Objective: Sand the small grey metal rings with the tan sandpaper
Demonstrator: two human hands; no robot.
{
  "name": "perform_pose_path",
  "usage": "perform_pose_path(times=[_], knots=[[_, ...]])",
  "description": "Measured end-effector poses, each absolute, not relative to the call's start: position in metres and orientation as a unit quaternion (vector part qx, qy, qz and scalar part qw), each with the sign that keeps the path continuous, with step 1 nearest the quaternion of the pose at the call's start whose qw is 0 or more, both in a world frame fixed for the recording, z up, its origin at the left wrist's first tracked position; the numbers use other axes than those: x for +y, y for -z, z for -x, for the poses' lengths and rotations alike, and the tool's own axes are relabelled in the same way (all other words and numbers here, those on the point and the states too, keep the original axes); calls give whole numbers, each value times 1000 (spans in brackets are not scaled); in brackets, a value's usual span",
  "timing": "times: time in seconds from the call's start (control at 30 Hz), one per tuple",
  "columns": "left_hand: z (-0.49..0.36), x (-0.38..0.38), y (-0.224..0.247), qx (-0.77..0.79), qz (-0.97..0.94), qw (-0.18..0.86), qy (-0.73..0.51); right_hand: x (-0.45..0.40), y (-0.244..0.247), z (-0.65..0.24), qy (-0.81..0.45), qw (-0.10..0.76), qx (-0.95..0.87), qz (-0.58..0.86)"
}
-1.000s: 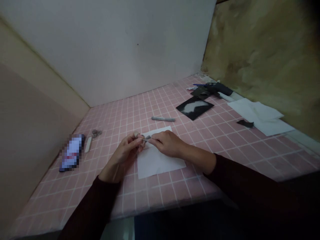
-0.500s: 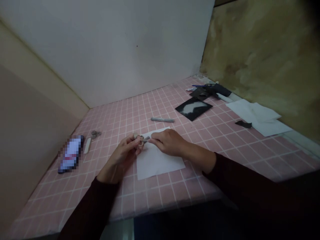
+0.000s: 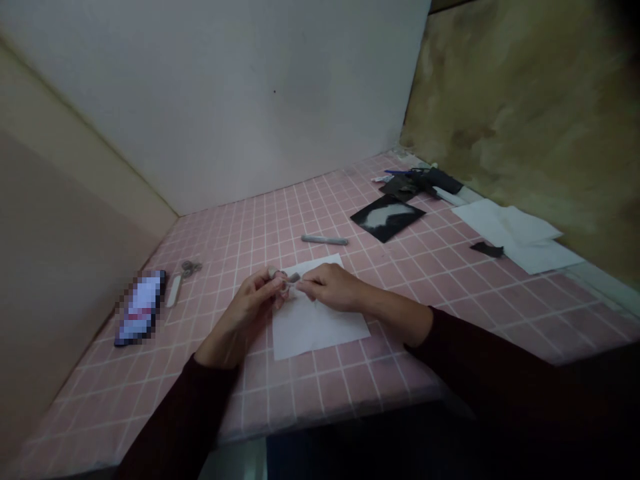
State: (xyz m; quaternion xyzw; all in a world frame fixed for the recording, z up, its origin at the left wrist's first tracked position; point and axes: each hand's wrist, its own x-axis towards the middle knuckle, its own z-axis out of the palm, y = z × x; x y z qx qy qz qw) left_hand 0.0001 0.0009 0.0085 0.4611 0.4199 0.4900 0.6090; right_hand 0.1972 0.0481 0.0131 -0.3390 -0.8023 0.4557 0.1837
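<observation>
My left hand (image 3: 257, 297) is closed in a pinch on a small pale piece that looks ring-shaped, held above a white paper sheet (image 3: 320, 333). Closed fingers of my right hand (image 3: 333, 287) meet it from the right. Between the two sets of fingertips shows a small grey strip-like piece (image 3: 295, 277), apparently pinched by the right hand. Its kind is too small to make out, and my fingers hide part of both pieces. Beyond the paper lies a grey rod (image 3: 324, 240).
A phone (image 3: 140, 310), blurred out, lies at the left beside a white stick (image 3: 175, 291) and small tangled grey pieces (image 3: 190, 268). At right are a black sheet with white dust (image 3: 387, 217), a dark scrap (image 3: 487, 249), white papers (image 3: 520, 233) and dark clutter (image 3: 425, 181). Walls border the table.
My right fingertips have shifted slightly against the small pieces, and the grey one shows at a different angle. The left hand stays nearly still.
</observation>
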Motion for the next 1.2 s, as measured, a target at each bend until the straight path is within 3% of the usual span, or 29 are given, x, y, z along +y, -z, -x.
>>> perform_pose_path(times=[0.07, 0.13, 0.23, 0.33, 0.4, 0.5, 0.63, 0.7, 0.8, 0.9, 0.97, 1.03, 1.2], knots=[[3, 2, -8, 412, -455, 635, -468, 47, -15, -198, -324, 218, -856, 339], [3, 2, -8, 408, -451, 635, -475, 46, -14, -197, -313, 226, -860, 334], [1, 0, -7, 415, -456, 597, -514, 44, -9, -192, -501, 190, -777, 330], [-3, -1, -7, 430, -472, 554, -534, 44, -6, -189, -735, 87, -609, 285], [-5, -2, -9, 430, -478, 542, -542, 44, -6, -189, -792, 48, -553, 254], [-4, -1, -11, 429, -464, 561, -535, 47, -10, -193, -690, 97, -648, 308], [1, 2, -13, 420, -447, 634, -472, 50, -15, -199, -373, 223, -837, 332], [2, 2, -12, 410, -441, 643, -473, 49, -15, -199, -335, 240, -850, 328], [1, 2, -10, 407, -433, 615, -518, 46, -12, -195, -490, 194, -782, 333], [-1, 1, -8, 405, -445, 582, -547, 43, -9, -191, -711, 82, -636, 290], [-1, 1, -8, 403, -454, 575, -549, 44, -9, -191, -760, 45, -588, 273], [-1, 1, -8, 412, -453, 583, -534, 45, -10, -192, -701, 70, -642, 302], [3, 3, -9, 431, -446, 641, -452, 46, -13, -198, -300, 193, -862, 360]])
